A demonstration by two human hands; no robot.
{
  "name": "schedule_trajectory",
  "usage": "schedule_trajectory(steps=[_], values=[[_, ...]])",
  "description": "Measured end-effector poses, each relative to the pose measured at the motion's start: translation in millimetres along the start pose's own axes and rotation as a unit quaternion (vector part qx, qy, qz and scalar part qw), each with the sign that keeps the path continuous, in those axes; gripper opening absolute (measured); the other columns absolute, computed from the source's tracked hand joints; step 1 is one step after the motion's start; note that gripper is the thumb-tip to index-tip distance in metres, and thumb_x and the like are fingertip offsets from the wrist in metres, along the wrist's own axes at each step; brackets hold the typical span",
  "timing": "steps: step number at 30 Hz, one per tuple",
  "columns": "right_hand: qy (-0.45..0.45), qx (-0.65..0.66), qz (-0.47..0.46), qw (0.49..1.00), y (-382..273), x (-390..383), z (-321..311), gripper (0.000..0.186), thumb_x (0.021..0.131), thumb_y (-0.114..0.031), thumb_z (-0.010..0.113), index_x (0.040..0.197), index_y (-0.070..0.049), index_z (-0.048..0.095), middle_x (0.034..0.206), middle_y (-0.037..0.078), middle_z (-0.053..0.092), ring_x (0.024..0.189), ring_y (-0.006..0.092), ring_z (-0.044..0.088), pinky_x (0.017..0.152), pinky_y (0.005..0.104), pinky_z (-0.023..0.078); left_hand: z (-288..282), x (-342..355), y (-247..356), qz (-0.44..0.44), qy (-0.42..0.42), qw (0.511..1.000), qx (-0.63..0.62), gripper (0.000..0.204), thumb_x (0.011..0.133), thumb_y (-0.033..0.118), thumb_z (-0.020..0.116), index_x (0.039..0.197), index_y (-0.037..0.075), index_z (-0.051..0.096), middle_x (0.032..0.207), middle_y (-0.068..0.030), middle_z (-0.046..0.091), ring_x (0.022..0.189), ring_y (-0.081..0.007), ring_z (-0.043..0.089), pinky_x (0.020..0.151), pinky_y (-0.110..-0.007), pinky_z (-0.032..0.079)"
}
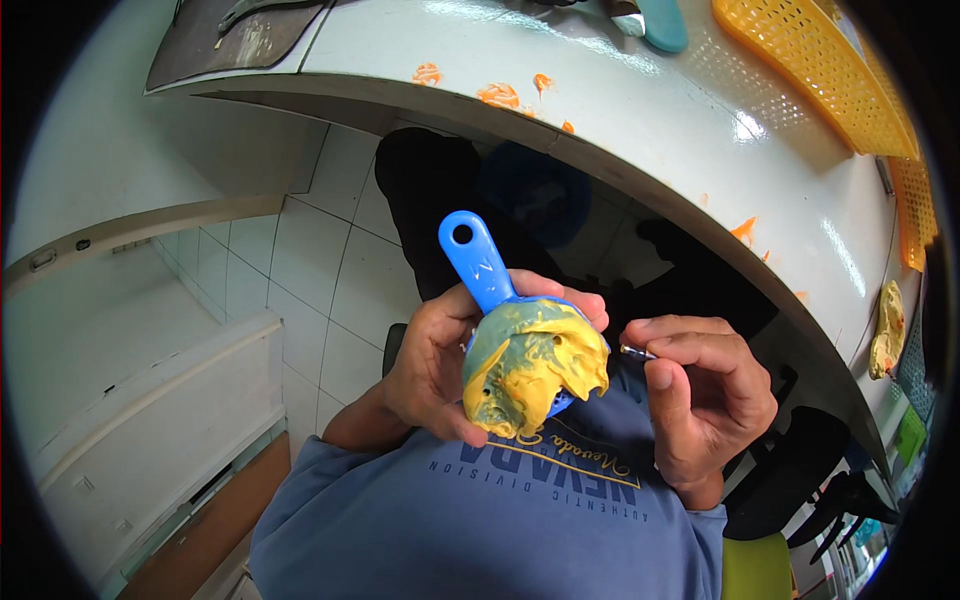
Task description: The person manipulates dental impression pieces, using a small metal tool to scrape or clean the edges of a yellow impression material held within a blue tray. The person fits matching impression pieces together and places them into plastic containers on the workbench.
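Observation:
My left hand (432, 352) is closed around a blue dental impression tray (487, 278), its holed handle pointing away from me. Thick yellow impression material (560, 362) covers the tray's bowl in uneven folds, with a grey-green layer (512, 345) and small dark holes showing at the left. To the right, close beside the tray, my right hand (705, 385) pinches a short, thin metal piece (637, 352) between thumb and fingertips. Its tip points toward the yellow material but looks apart from it. What kind of piece it is I cannot make out.
A curved white counter (640, 110) arcs ahead and to the right, marked by orange smears (498, 95). On it are a yellow perforated basket (810, 70), a teal-handled tool (663, 22) and a lump of yellowish material (887, 330). White drawers (170, 420) stand at my left.

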State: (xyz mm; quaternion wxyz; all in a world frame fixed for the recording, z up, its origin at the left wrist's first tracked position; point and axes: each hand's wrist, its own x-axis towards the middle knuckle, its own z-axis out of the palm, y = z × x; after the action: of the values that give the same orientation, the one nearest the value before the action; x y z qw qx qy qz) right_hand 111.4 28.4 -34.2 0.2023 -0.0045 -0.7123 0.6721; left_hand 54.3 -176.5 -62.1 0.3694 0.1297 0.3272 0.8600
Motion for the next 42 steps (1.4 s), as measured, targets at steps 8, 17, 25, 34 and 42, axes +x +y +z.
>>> schedule_trajectory(steps=[8, 17, 25, 34, 42], values=[[-0.012, -0.021, -0.026, 0.999, -9, 4, -5, 0.016, 0.072, 0.010, 0.073, 0.086, 0.009, 0.066, 0.079, 0.021, 0.071, 0.076, 0.0264, 0.073, 0.068, 0.0289, 0.058, 3, 0, 5, -0.049, 0.029, 0.995, -0.078, 0.106, 0.061, 0.025, 0.093, 0.141, -0.006, 0.032, 0.141, -0.0297, 0.043, 0.132, -0.0371, 0.046, 0.109, -0.051, 0.039], [-0.088, -0.131, -0.081, 0.984, -23, 21, -4, 0.018, 0.070, 0.007, 0.077, 0.086, 0.006, 0.068, 0.078, 0.017, 0.071, 0.074, 0.0249, 0.073, 0.064, 0.0289, 0.059, -2, 7, 2, 0.035, -0.052, 0.994, 0.092, 0.101, 0.064, 0.011, 0.091, 0.142, -0.007, 0.030, 0.140, -0.0334, 0.041, 0.133, -0.0433, 0.043, 0.108, -0.054, 0.040], [-0.116, -0.211, -0.133, 0.961, -24, 26, -3, 0.019, 0.069, 0.001, 0.080, 0.084, 0.004, 0.070, 0.076, 0.016, 0.070, 0.070, 0.0244, 0.072, 0.061, 0.0285, 0.059, 3, 10, 3, 0.097, -0.062, 0.977, 0.179, 0.095, 0.066, 0.012, 0.090, 0.140, -0.010, 0.035, 0.134, -0.0373, 0.045, 0.128, -0.0436, 0.049, 0.105, -0.053, 0.043], [-0.138, -0.239, -0.152, 0.949, -29, 27, -4, 0.019, 0.067, 0.008, 0.076, 0.084, 0.006, 0.067, 0.077, 0.018, 0.070, 0.070, 0.0248, 0.071, 0.060, 0.0288, 0.058, 4, 14, 10, 0.098, -0.080, 0.959, 0.252, 0.093, 0.064, 0.012, 0.091, 0.136, -0.015, 0.039, 0.132, -0.0377, 0.047, 0.124, -0.0417, 0.053, 0.103, -0.049, 0.045], [-0.144, -0.252, -0.155, 0.944, -27, 25, -3, 0.018, 0.069, 0.003, 0.078, 0.084, 0.006, 0.068, 0.078, 0.017, 0.070, 0.070, 0.0242, 0.071, 0.060, 0.0287, 0.058, 3, 16, 10, 0.123, -0.093, 0.939, 0.307, 0.093, 0.061, 0.014, 0.092, 0.134, -0.015, 0.042, 0.131, -0.0365, 0.049, 0.123, -0.0388, 0.055, 0.103, -0.046, 0.046]])
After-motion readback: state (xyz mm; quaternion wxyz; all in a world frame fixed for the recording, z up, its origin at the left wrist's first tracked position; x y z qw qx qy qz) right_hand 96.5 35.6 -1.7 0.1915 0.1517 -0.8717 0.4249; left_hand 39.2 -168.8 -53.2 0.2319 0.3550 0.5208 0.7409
